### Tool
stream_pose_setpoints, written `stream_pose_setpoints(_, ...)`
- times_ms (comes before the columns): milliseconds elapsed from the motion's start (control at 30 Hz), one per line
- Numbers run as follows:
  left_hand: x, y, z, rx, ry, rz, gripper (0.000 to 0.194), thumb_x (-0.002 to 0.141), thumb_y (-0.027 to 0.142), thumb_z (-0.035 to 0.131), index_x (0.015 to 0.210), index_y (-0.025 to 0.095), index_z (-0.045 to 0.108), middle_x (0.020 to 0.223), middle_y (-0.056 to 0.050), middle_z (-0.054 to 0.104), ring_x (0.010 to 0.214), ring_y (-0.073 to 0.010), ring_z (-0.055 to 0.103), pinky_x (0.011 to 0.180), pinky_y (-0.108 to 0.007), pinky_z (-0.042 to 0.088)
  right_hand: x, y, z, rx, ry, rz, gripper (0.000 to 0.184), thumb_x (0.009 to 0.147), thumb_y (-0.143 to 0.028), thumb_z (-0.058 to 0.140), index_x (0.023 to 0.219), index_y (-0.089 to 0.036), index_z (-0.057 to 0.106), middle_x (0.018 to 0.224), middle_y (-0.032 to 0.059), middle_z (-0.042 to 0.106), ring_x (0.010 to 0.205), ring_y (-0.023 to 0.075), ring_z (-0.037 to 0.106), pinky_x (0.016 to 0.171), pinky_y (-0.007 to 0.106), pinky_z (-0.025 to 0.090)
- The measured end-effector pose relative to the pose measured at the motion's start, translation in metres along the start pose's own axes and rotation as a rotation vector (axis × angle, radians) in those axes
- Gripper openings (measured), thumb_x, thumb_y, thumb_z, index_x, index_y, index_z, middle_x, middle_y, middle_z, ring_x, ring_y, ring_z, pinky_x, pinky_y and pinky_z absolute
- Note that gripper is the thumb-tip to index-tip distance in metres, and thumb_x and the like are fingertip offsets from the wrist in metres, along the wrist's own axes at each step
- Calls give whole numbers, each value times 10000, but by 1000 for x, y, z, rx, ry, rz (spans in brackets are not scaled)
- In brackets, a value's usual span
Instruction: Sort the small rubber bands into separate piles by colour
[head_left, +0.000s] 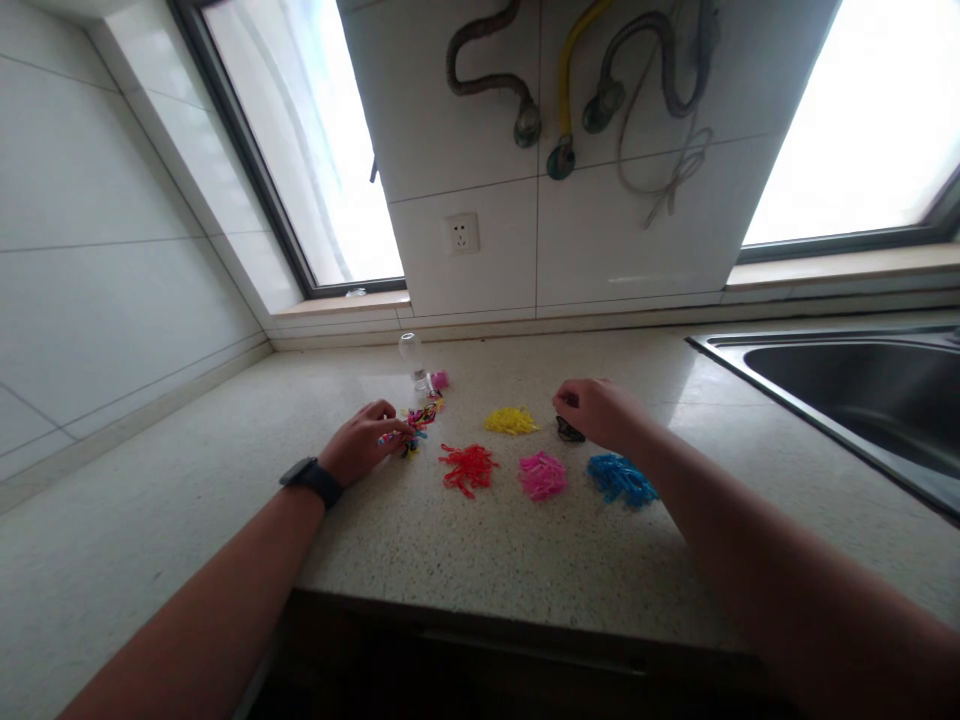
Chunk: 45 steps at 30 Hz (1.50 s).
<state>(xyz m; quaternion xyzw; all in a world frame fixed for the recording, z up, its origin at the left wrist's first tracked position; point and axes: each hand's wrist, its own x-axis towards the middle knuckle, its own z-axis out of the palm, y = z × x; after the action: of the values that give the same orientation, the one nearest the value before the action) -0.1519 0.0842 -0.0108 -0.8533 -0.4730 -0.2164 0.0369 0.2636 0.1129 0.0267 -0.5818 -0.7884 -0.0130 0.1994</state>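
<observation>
My left hand (361,443), with a dark watch on its wrist, rests at a mixed-colour heap of small rubber bands (421,416). Its fingers are apart and their tips touch the near side of the heap. Over a small pile of black rubber bands (570,430) is my right hand (592,408), its fingertips pinched together; whatever is between them is too small to make out. Sorted piles lie between and below the hands: yellow rubber bands (511,420), red rubber bands (468,469), pink rubber bands (542,475) and blue rubber bands (621,480), the last partly behind my right forearm.
Behind the mixed heap a clear plastic bottle (412,361) stands beside a pink cap (439,379). A steel sink (720,350) is set into the pale speckled countertop (480,560) on the right. The tiled wall carries a socket (462,233) and hoses (566,90).
</observation>
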Motion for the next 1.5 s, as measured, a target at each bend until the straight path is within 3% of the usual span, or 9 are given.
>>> stream_pose_setpoints(167, 1, 2, -2, 20, -1, -2, 209, 963, 300, 595, 1060, 267, 777, 1028, -72, 592, 906, -194, 588, 832, -335, 501, 0, 4, 0, 3, 10, 2, 279, 912, -385, 522, 882, -244, 760, 843, 66, 764, 765, 214, 656, 617, 308, 368)
stream_pose_setpoints(433, 8, 14, -7, -136, 123, -26, 224, 977, 349, 601, 1054, 223, 768, 946, -71, 681, 882, -196, 603, 819, -336, 494, 0, 5, -2, 20, 23, 16, 269, 908, -382, 529, 879, -243, 758, 843, 63, 768, 778, 217, 667, 618, 308, 367)
stream_pose_setpoints(600, 20, 45, -12, -422, 188, -194, 255, 942, 371, 631, 1063, 202, 779, 954, -77, 733, 774, -169, 604, 690, -295, 476, 1, 8, 0, 23, 22, 7, 267, 915, -378, 527, 874, -243, 754, 843, 65, 768, 790, 219, 669, 639, 308, 383)
stream_pose_setpoints(767, 31, 78, -10, -936, 206, -381, 344, 861, 441, 741, 1068, 168, 778, 925, -78, 752, 662, -120, 565, 585, -244, 427, 2, 10, 2, 20, 23, -2, 275, 920, -390, 521, 873, -248, 752, 845, 60, 767, 797, 218, 668, 653, 304, 390)
stream_pose_setpoints(933, 34, 108, -12, -1250, 162, -353, 267, 843, 376, 785, 1026, 181, 786, 930, -76, 736, 596, -70, 477, 539, -213, 388, 1, 8, 0, 12, 7, 12, 273, 917, -390, 526, 885, -247, 757, 849, 66, 767, 792, 222, 669, 642, 306, 390)
stream_pose_setpoints(1200, 36, 137, -19, -1371, 133, -345, 236, 806, 381, 820, 963, 211, 774, 809, -44, 714, 570, -73, 491, 516, -204, 407, 0, 6, -1, 15, 1, 6, 266, 910, -376, 528, 881, -249, 760, 843, 65, 770, 788, 223, 674, 625, 309, 382)
stream_pose_setpoints(1500, 36, 144, -21, -1537, 168, -411, 191, 802, 330, 822, 931, 196, 776, 785, -26, 637, 607, -67, 493, 504, -168, 394, 0, 5, 1, -6, -1, 3, 279, 916, -394, 520, 884, -253, 758, 845, 66, 771, 763, 216, 671, 602, 307, 354)
